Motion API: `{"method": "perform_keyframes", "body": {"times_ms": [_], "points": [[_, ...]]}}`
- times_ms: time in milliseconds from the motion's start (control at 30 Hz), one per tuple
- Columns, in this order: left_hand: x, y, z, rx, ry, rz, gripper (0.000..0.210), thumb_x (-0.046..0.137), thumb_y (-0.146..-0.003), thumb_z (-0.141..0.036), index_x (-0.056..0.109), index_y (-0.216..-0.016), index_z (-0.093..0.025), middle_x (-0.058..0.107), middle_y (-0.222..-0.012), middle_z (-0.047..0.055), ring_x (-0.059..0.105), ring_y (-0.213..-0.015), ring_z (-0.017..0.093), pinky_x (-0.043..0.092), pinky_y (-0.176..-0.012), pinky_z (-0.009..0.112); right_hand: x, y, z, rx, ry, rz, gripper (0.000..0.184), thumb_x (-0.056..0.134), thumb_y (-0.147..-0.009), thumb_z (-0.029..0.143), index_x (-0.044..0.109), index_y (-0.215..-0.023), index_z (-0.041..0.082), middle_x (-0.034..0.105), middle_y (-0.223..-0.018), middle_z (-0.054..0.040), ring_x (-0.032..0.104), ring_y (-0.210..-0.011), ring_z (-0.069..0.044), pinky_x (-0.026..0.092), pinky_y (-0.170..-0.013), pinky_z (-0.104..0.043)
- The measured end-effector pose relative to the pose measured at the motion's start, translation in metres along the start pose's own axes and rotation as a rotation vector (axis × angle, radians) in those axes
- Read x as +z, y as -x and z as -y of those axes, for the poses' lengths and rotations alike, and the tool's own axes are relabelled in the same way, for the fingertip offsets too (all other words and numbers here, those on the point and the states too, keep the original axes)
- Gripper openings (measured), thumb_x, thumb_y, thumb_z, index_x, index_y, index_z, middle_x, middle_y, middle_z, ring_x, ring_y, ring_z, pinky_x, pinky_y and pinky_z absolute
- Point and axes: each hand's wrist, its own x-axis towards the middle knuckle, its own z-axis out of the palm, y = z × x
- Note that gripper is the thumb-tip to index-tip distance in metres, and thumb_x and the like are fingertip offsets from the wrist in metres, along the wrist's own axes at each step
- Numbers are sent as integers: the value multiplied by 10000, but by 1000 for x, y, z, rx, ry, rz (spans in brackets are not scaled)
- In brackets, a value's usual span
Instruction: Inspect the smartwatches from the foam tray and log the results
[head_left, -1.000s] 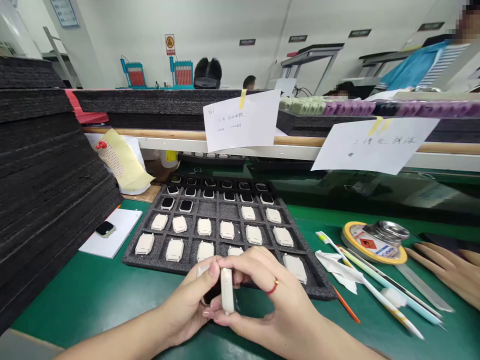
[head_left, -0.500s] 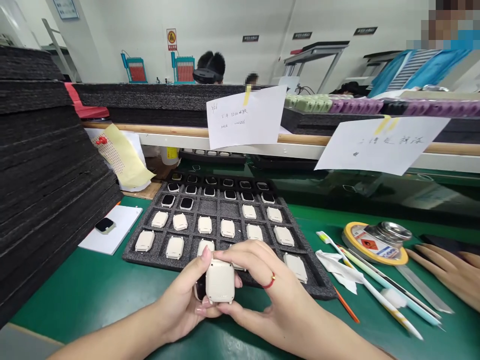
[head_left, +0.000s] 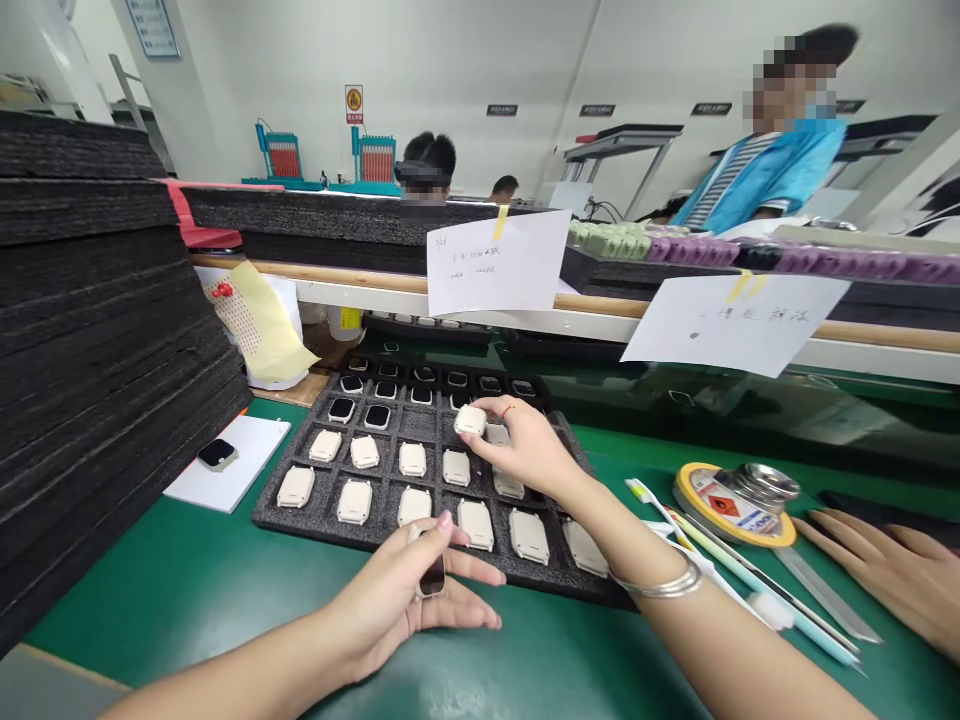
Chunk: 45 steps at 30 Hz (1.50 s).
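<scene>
My left hand (head_left: 386, 600) is closed at the thumb on a smartwatch body (head_left: 432, 578) with a dark screen and a pale frame, its other fingers stretched out, just in front of the tray. Over the third row of the black foam tray (head_left: 322, 530), my right hand (head_left: 532, 450) pinches a white watch case (head_left: 470, 420) between thumb and fingers. Whether this case touches its compartment I cannot tell. White cases, such as one near the front edge (head_left: 355, 501), lie in the nearer rows. Dark-screened watches (head_left: 377, 416) fill much of the back rows.
Stacked black foam trays (head_left: 97, 380) rise at the left, beside a watch (head_left: 217, 455) on white paper (head_left: 255, 460). At right lie a toothbrush (head_left: 641, 491), a yellow tape roll (head_left: 686, 490) with a metal-topped container (head_left: 772, 485), and another person's hand (head_left: 885, 560). A paper-tagged shelf (head_left: 375, 296) crosses behind.
My hands have moved apart. The right has carried the white watch case forward over the tray's third row; the left stays in front with the dark-screened watch. The standing person's upper body shows more.
</scene>
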Motion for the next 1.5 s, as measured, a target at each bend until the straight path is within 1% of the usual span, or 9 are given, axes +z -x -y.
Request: {"method": "perform_keyframes", "body": {"times_ms": [100,200,333,500,600,900,1167,1300,1500], "points": [[1,-2,0,-2,-62,41,618,586,-727,-783,480,-859,-188,769,-918,155,693,-545,182,504,-524,263,22,-5,-11,18,-20,6,318,645,-821,284,686,-1128,211,718,-1168,-110,640,-1122,-318,464,-1008,-507],[0,-5,-2,43,-157,45,650,504,-715,-843,443,-739,-196,753,-756,124,521,-401,88,291,-381,179,35,-5,-14,46,-66,-12,283,599,-843,218,700,-1108,213,710,-1194,-123,623,-1178,-316,444,-1047,-524],[-2,-6,-2,81,-238,31,620,547,-759,-775,540,-699,-158,629,-586,23,262,-366,25,125,-382,190,19,4,6,34,-174,-78,287,514,-920,246,653,-1163,183,672,-1235,-146,608,-1194,-288,452,-1048,-495],[-4,-8,0,74,-79,45,582,559,-805,-706,648,-861,-134,638,-699,39,357,-453,52,218,-449,198,-24,39,60,-99,-339,-32,146,540,-958,347,634,-956,235,702,-1080,-63,657,-1074,-209,518,-960,-370],[-5,-8,1,56,63,57,480,570,-857,-602,663,-899,-133,639,-742,45,399,-487,62,280,-491,203,-36,63,79,-262,-387,139,303,800,-772,393,585,-909,230,647,-1194,-92,612,-1159,-252,509,-978,-390],[-4,-8,2,138,232,143,414,711,-810,-543,653,-874,-137,569,-701,4,465,-518,54,273,-453,152,-28,85,83,-290,-401,118,138,691,-852,161,572,-870,227,641,-1176,-87,624,-1110,-224,517,-965,-387],[0,-5,-1,90,166,227,436,672,-831,-567,674,-828,-131,551,-667,3,393,-454,34,275,-423,155,-30,82,82,-178,-567,-98,67,665,-881,173,629,-858,225,677,-999,-59,664,-944,-188,551,-853,-341],[1,-1,-4,78,162,210,503,694,-782,-617,700,-807,-114,580,-688,24,410,-459,37,284,-416,157,-33,87,86,-253,-525,60,310,839,-745,244,614,-958,233,613,-1170,-78,655,-962,-191,568,-823,-315],[-1,-3,-3,48,274,245,408,721,-796,-549,701,-814,-141,503,-610,-30,391,-462,25,282,-428,118,-30,91,94,-304,-393,67,140,676,-863,135,572,-888,225,619,-1182,-74,605,-1112,-210,506,-962,-367]]}}
